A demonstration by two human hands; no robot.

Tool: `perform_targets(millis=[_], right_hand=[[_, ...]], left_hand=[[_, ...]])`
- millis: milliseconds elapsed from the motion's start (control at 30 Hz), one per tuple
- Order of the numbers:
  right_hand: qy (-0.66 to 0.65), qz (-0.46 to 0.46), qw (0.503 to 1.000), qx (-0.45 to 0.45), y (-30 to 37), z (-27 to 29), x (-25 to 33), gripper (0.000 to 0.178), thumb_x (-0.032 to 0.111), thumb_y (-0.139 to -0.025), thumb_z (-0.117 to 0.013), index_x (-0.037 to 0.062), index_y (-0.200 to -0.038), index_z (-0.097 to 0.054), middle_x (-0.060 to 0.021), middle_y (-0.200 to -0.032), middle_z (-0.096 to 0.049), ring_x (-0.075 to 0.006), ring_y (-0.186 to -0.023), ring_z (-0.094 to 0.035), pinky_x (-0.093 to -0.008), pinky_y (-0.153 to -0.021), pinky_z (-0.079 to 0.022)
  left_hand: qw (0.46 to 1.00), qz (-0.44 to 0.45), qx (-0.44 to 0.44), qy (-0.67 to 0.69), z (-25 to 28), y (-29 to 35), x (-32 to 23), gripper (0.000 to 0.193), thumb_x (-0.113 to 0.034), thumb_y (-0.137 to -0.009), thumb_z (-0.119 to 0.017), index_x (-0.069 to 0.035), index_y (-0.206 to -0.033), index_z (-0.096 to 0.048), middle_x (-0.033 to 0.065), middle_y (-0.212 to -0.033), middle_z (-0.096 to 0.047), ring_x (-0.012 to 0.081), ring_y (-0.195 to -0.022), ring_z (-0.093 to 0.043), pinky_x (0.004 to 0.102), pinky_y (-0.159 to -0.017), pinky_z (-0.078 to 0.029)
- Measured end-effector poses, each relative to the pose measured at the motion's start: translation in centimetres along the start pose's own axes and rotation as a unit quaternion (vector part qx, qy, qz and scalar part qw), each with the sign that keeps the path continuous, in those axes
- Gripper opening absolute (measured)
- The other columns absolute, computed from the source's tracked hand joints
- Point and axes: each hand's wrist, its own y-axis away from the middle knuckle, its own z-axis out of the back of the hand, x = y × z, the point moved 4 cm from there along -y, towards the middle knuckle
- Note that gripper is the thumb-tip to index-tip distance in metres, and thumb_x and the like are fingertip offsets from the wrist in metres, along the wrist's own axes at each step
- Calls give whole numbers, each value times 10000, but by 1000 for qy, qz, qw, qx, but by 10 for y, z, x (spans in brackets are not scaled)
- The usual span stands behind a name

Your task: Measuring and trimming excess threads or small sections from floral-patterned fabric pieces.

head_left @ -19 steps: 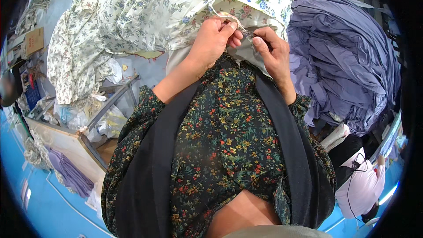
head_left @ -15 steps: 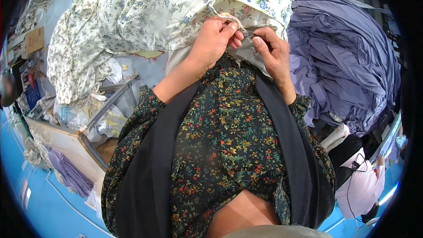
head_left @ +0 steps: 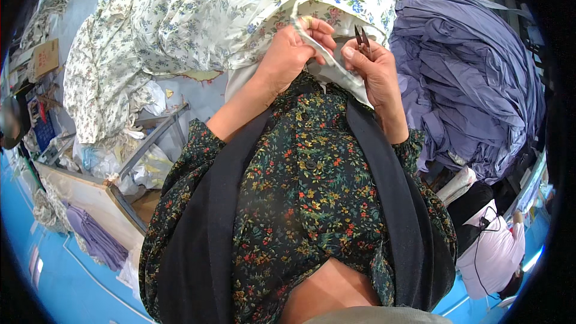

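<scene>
A white cloth with small blue and pink flowers (head_left: 240, 12) lies heaped over the table in front of me. My left hand (head_left: 294, 54) pinches a folded edge of this floral cloth close to my chest. My right hand (head_left: 372, 66) grips small dark thread snips (head_left: 362, 39), their points standing up just right of the pinched edge, and it also presses the cloth's pale underside. Both forearms come out of dark flowered sleeves.
A pile of lilac-grey cloth (head_left: 468, 84) fills the right side. Plastic bags and a metal table frame (head_left: 150, 138) sit at the left, with a wooden board (head_left: 84, 198) below them. A pink bundle (head_left: 492, 252) lies at lower right on the blue floor (head_left: 54, 282).
My right hand has drawn back a little from the left hand, and the snips' points now stand clear above the cloth edge. My left hand keeps its hold.
</scene>
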Motion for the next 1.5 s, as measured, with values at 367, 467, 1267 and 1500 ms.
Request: perform_targets(millis=[367,467,1267,1500], right_hand=[[-26,-72,995,60,8,-18,-3,290,237,-907,-676,28,-1104,-635,86,-660,-503,-2,-503,-260,-207,-468,-161],[-3,-78,996,43,8,-21,-9,285,210,-892,-689,24,-1099,-628,54,-665,-571,-3,-490,-296,-197,-456,-185],[-71,-13,994,85,-4,-14,7,160,194,-933,-641,51,-992,-602,59,-752,-515,-13,-606,-402,-195,-542,-290],[-56,76,995,19,-6,6,10,168,190,-999,-547,27,-1030,-569,52,-734,-461,-20,-568,-341,-205,-506,-275]], left_hand=[[995,15,-20,101,-2,4,-11,174,-78,-923,-549,23,-1032,-640,79,-927,-673,123,-725,-609,236,-671,-486],[995,-23,-85,49,9,-3,-10,165,-133,-939,-639,5,-1009,-695,59,-964,-702,83,-731,-600,226,-668,-476],[994,89,-24,-62,-5,7,-7,108,-98,-912,-640,10,-925,-642,62,-770,-653,111,-633,-617,231,-578,-506],[988,122,-37,91,2,5,2,97,-93,-908,-653,-2,-940,-648,103,-826,-679,157,-681,-664,251,-626,-550]])
